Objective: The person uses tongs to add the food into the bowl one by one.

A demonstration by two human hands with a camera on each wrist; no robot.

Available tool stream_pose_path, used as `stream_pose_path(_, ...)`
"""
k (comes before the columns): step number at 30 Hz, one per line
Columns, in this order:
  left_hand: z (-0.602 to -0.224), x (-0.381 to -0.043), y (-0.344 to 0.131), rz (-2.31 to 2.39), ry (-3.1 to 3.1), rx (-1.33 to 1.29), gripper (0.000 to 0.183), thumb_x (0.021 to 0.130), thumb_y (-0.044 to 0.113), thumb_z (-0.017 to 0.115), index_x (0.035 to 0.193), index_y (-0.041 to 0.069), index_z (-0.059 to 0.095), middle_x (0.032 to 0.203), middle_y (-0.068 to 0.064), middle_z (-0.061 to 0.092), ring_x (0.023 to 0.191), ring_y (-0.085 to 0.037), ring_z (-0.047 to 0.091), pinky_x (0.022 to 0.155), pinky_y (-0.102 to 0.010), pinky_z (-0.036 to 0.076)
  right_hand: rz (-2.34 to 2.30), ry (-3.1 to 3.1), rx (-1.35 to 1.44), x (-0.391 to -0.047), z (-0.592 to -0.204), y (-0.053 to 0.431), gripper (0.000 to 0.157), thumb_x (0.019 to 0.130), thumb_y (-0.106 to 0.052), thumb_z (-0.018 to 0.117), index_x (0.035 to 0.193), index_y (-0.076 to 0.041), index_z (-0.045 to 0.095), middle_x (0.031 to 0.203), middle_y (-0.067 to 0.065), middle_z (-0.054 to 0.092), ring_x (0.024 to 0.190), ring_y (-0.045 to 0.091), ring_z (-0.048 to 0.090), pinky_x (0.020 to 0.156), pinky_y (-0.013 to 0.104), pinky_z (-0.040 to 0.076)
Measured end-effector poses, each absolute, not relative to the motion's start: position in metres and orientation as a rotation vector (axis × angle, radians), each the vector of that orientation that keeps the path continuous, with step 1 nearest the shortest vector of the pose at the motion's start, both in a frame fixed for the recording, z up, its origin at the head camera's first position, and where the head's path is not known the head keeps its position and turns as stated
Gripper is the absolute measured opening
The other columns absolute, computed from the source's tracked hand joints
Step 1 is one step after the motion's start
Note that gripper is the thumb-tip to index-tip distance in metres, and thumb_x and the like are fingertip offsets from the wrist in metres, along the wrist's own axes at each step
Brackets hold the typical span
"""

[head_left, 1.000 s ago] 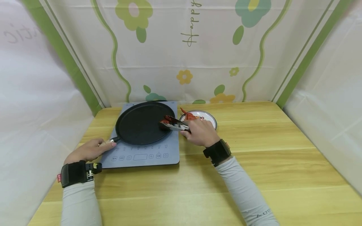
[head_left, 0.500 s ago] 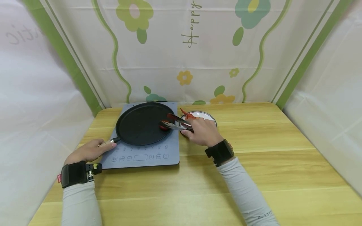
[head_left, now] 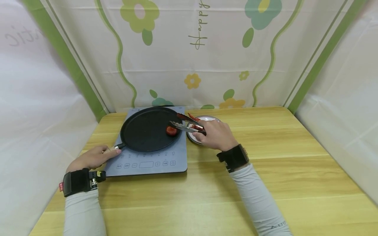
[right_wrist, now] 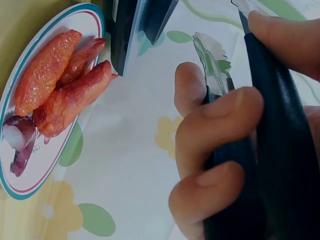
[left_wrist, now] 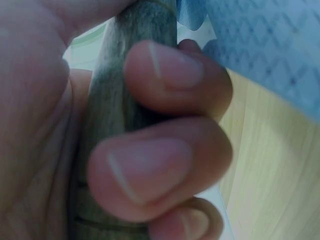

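The left wrist view shows what the head view mostly hides: the left grip (head_left: pixel 93 156) has its fingers curled round a wood-look handle (left_wrist: pixel 107 85), clasping it at the near left of the black pan (head_left: pixel 147 129). The pan sits on a grey cooktop (head_left: pixel 146 167) on the table (head_left: pixel 265 141). The right wrist view shows the right grip (head_left: pixel 217 134) wrapped round the dark handles of the tongs (head_left: pixel 190 126), whose arms stand apart. It also shows orange-red pieces (right_wrist: pixel 47 70) and a purple piece (right_wrist: pixel 20 142) on the plate (right_wrist: pixel 52 162), largely covered in the head view. A red piece (head_left: pixel 171 130) lies at the pan's right side, left of the right grip, beside the tongs' near tip; whether they touch is unclear.
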State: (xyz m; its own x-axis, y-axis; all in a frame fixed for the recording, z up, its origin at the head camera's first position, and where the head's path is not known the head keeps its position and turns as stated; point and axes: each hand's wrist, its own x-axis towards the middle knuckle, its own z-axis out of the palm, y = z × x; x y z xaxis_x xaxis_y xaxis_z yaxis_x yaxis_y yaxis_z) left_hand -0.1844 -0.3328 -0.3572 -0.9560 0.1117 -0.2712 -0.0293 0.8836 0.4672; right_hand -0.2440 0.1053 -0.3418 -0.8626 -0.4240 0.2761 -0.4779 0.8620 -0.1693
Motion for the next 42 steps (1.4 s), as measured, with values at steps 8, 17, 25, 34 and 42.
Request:
stream_pose_path(8, -0.358, -0.185, -0.333, 0.71, 2.758, 0.072, 0.055, 0.093, 0.059, 0.048, 0.093, 0.004, 0.049, 0.08, -0.006, 0.045, 0.075, -0.022, 0.047, 0.062, -0.034, 0.036, 0.354, -2.831, 0.677, -0.244, -0.338, 0.112, 0.038, 0.09, -0.054, 0.055, 0.112, -0.024, 0.057, 0.078, -0.008, 0.051, 0.069, 0.013, 0.05, 0.055, 0.034, 0.038)
stream_pose_path(17, -0.357, -0.185, -0.333, 0.683, 2.761, 0.08, 0.057, 0.093, 0.06, 0.046, 0.096, 0.003, 0.05, 0.086, -0.007, 0.048, 0.08, -0.024, 0.048, 0.064, -0.035, 0.037, 0.373, -2.85, 0.651, -0.245, -0.334, 0.119, 0.04, 0.088, -0.055, 0.057, 0.112, -0.022, 0.058, 0.077, -0.005, 0.052, 0.067, 0.016, 0.05, 0.053, 0.034, 0.037)
stream_pose_path(25, -0.356, -0.184, -0.331, 0.721, 2.75, 0.07, 0.055, 0.093, 0.058, 0.048, 0.091, 0.004, 0.048, 0.077, -0.006, 0.044, 0.071, -0.022, 0.047, 0.06, -0.034, 0.036, 0.4, -2.877, 0.626, -0.245, -0.332, 0.125, 0.047, 0.089, -0.057, 0.054, 0.12, -0.022, 0.057, 0.081, -0.004, 0.054, 0.07, 0.017, 0.052, 0.054, 0.035, 0.038)
stream_pose_path(34, -0.353, -0.182, -0.33, 0.729, 2.753, 0.077, 0.054, 0.094, 0.057, 0.048, 0.091, 0.003, 0.049, 0.077, -0.006, 0.043, 0.071, -0.022, 0.047, 0.06, -0.034, 0.036, 0.405, -2.889, 0.615, -0.247, -0.331, 0.131, 0.049, 0.089, -0.058, 0.054, 0.124, -0.024, 0.055, 0.083, -0.003, 0.054, 0.07, 0.018, 0.051, 0.053, 0.035, 0.038)
stream_pose_path(42, -0.357, -0.184, -0.332, 0.722, 2.754, 0.077, 0.055, 0.094, 0.058, 0.047, 0.091, 0.004, 0.049, 0.076, -0.006, 0.043, 0.07, -0.022, 0.046, 0.06, -0.035, 0.035, 0.384, -2.907, 0.588, -0.25, -0.333, 0.137, 0.056, 0.088, -0.062, 0.052, 0.129, -0.023, 0.055, 0.089, -0.003, 0.055, 0.073, 0.018, 0.052, 0.055, 0.035, 0.037)
